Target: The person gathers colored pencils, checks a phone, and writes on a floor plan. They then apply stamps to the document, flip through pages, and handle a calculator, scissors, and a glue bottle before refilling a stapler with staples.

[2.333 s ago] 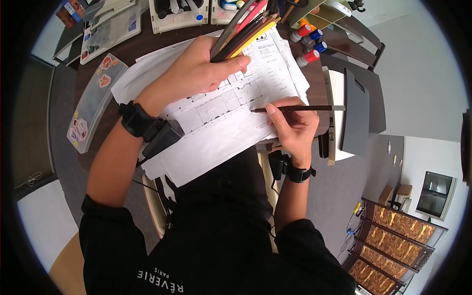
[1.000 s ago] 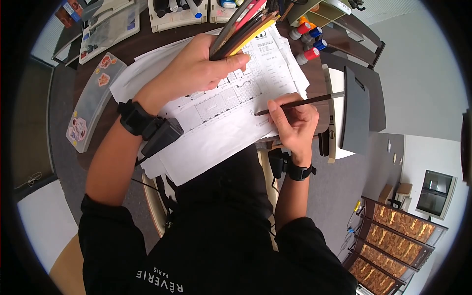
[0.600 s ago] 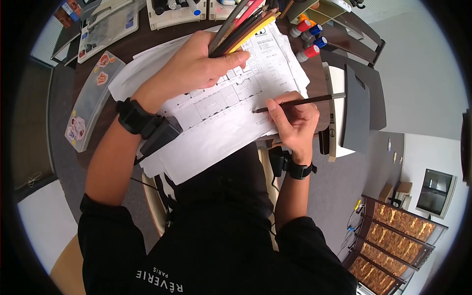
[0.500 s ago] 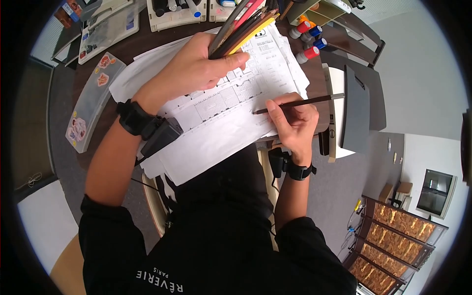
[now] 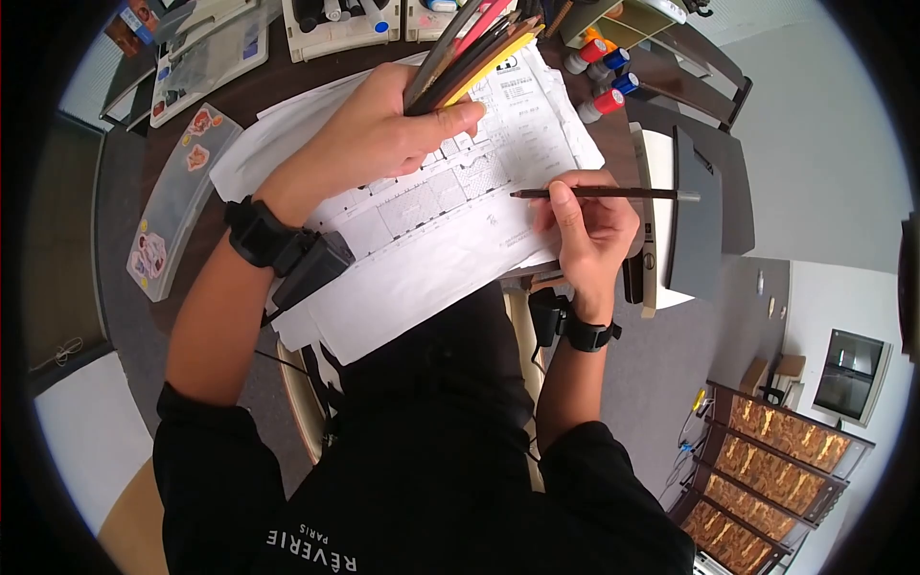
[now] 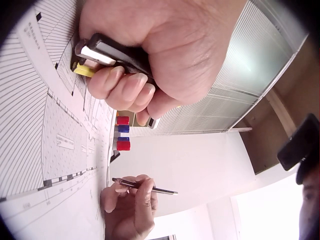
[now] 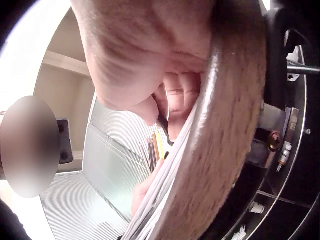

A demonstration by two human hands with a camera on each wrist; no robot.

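Note:
My left hand (image 5: 388, 129) grips a bundle of pencils (image 5: 476, 59), among them grey, pink, brown and yellow ones, over the upper part of the papers. In the left wrist view the curled fingers (image 6: 112, 86) wrap round the bundle's ends. Between thumb and fingers, my right hand (image 5: 596, 228) pinches a dark pencil (image 5: 632, 193), lying nearly level with its tip pointing left. Beneath both hands is a stack of papers (image 5: 412, 273), the top sheet printed with a plan drawing. A faint small pencil mark (image 5: 492, 219) shows on its white margin, left of the right hand.
Red- and blue-capped bottles (image 5: 602, 103) stand at the desk's right. A clear stickered case (image 5: 177, 206) lies on the left. Marker trays (image 5: 343, 40) stand at the back. The wooden desk edge (image 7: 215, 135) runs close under the right hand.
My right hand has shifted right with the pencil, its tip leaving the spot of the small mark, and the pencil has turned more level. The left hand and its bundle stay almost in place.

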